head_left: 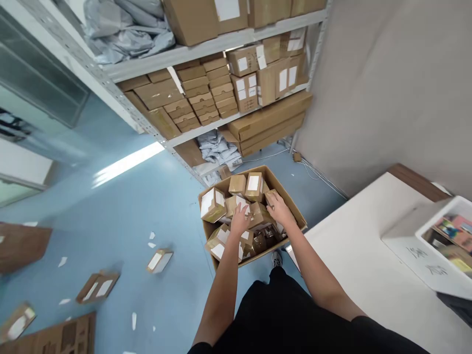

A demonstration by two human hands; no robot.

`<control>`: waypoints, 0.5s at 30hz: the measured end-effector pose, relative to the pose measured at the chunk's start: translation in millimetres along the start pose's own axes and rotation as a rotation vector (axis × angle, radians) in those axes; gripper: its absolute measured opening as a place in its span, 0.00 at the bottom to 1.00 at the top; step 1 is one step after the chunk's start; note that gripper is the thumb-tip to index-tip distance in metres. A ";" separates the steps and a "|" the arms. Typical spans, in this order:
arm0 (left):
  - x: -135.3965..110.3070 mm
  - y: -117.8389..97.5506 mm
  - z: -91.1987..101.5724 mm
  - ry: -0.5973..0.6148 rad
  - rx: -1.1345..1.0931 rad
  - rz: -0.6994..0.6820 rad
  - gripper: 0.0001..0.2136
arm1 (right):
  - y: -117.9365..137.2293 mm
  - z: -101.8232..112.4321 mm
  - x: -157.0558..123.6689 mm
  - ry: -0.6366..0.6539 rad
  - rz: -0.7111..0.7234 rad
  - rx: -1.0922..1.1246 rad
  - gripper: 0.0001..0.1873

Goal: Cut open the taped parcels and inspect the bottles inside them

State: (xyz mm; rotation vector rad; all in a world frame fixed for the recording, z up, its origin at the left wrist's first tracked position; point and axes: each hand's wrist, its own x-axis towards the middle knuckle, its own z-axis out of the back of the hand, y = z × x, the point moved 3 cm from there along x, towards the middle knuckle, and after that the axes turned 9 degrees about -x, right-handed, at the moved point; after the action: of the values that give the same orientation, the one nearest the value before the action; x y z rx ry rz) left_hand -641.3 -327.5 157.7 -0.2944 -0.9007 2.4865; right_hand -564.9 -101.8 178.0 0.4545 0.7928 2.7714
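A large open carton (pixel 291 199) stands on the floor in front of me, filled with small taped cardboard boxes, several with white labels. My left hand (pixel 240 220) reaches into its middle, fingers spread and resting on a labelled cardboard box (pixel 230 204). On the carton's right side, my right hand (pixel 279 210) has its fingers bent around a small cardboard box (pixel 271 194); its thumb side is partly hidden. Near the back wall sit two more boxes, one a labelled box (pixel 253 183). A white-labelled box (pixel 213 205) leans at the left corner.
Metal shelving (pixel 206 130) ahead carries stacked cartons and grey plastic bags (pixel 129 29). A white table (pixel 354 246) at right holds a white box (pixel 409 246). Loose small boxes, such as a labelled one (pixel 160 260), and paper scraps lie on the blue floor at left.
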 end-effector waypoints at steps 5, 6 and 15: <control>-6.5 36.4 18.5 -0.050 -0.007 0.118 0.28 | 8.6 -38.5 34.9 0.136 0.057 0.057 0.33; -11.0 47.7 23.9 -0.057 -0.011 0.155 0.29 | 14.4 -47.0 40.2 0.165 0.074 0.069 0.34; -31.5 173.0 67.3 -0.102 -0.120 0.531 0.39 | 85.9 -117.6 62.9 0.388 0.171 0.062 0.37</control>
State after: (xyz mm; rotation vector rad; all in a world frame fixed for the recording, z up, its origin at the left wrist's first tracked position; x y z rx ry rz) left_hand -700.3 -496.0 98.1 -0.5071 -1.1341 2.9552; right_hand -675.6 -210.5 144.5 -0.0125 0.9631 3.0488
